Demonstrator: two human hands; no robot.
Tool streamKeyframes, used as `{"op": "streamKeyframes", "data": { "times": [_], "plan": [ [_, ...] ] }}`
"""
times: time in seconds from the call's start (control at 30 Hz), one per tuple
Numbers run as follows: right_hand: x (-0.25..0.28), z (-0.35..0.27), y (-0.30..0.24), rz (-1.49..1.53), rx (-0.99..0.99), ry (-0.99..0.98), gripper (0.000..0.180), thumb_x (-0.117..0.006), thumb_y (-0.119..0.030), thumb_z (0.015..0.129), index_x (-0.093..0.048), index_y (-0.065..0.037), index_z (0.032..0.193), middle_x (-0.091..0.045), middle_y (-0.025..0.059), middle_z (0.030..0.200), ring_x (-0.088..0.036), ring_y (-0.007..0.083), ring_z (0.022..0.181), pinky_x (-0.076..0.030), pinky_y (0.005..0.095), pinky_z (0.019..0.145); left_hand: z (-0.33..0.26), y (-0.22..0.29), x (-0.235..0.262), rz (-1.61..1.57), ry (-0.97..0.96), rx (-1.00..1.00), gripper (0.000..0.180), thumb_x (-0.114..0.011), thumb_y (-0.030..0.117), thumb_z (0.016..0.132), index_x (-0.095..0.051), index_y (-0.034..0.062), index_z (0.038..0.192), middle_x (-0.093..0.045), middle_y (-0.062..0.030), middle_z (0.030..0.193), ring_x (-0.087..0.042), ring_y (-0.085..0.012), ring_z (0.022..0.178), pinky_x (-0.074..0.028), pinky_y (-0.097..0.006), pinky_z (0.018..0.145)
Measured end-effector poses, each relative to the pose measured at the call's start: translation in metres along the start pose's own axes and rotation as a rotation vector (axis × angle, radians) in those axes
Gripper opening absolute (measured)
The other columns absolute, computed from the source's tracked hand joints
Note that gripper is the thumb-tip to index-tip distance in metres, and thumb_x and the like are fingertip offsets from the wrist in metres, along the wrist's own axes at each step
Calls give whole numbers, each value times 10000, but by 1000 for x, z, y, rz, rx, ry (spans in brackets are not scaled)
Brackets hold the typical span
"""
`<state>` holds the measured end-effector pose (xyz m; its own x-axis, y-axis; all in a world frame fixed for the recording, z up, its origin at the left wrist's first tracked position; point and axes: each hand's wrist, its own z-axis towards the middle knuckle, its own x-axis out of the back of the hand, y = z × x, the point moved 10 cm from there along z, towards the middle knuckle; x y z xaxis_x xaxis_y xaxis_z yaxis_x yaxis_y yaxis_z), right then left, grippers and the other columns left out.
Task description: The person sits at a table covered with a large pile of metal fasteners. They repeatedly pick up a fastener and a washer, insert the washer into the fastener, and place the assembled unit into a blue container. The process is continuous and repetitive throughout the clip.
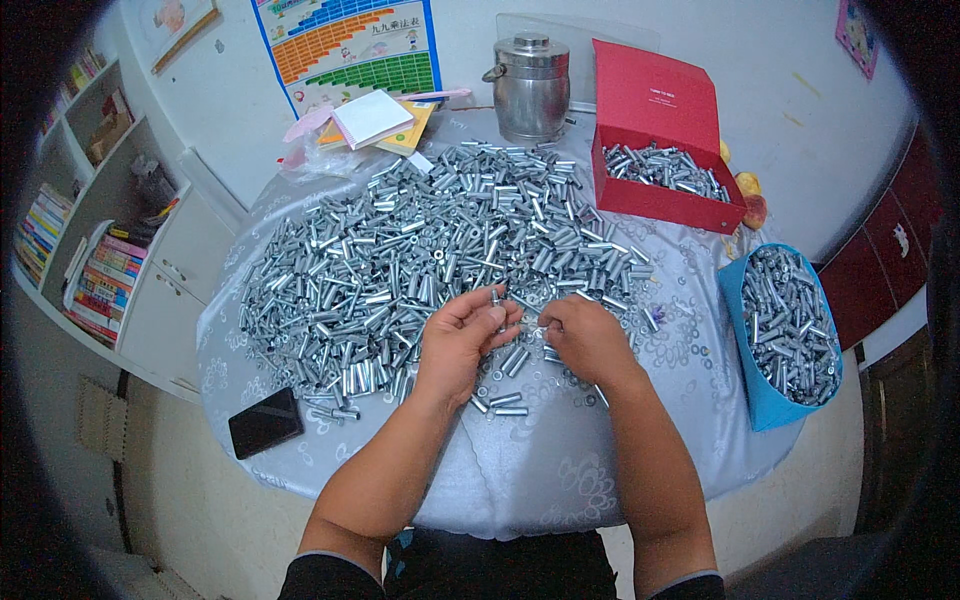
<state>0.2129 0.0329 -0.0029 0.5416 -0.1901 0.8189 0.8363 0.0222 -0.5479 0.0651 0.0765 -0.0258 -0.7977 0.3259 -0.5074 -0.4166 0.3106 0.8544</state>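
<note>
The left hand (458,338) pinches a short metal tube (495,296) upright between its fingertips, above the near edge of the heap of metal tubes (420,240). The right hand (585,338), fingers pressed together, holds a thin metal piece (532,327) just beside it.

Both hands (530,335) on perhaps one metal sleeve (497,296) over sleeve pile (400,260).

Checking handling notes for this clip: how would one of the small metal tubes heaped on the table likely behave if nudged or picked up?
The metal tubes look rigid, short and round, so one would probably roll when pushed, though the cloth-covered table may slow it. Their shiny finish suggests they could slip between the fingers of the left hand.
</note>
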Motion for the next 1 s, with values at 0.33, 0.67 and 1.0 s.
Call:
{"op": "streamKeyframes", "data": {
  "times": [0.33,0.67,1.0],
  "plan": [
    [6,-11,21,659,-206,55,127,-643,-114,839,-630,-11,913,-630,64,804,-587,156,716,-477,298,660,-1,-12,-7,326,-116,-32,347,-575,-64,868,-577,-33,1214,-650,-129,1046,-664,-214,944,-553,-295,834],
    [-18,-14,12,1121,-263,-129,160,-632,-182,897,-622,-23,909,-532,-22,689,-468,66,568,-395,221,513,-8,-5,-18,624,-173,-198,295,-650,20,856,-657,22,1151,-664,-70,993,-626,-117,852,-500,-243,771],
    [-20,-19,16,1176,-380,-157,166,-644,-197,882,-633,-34,857,-525,-18,667,-476,76,564,-404,228,509,-16,9,-26,897,-153,-289,278,-689,28,820,-683,27,1099,-691,-88,965,-638,-129,847,-501,-250,754]
  ]
}}
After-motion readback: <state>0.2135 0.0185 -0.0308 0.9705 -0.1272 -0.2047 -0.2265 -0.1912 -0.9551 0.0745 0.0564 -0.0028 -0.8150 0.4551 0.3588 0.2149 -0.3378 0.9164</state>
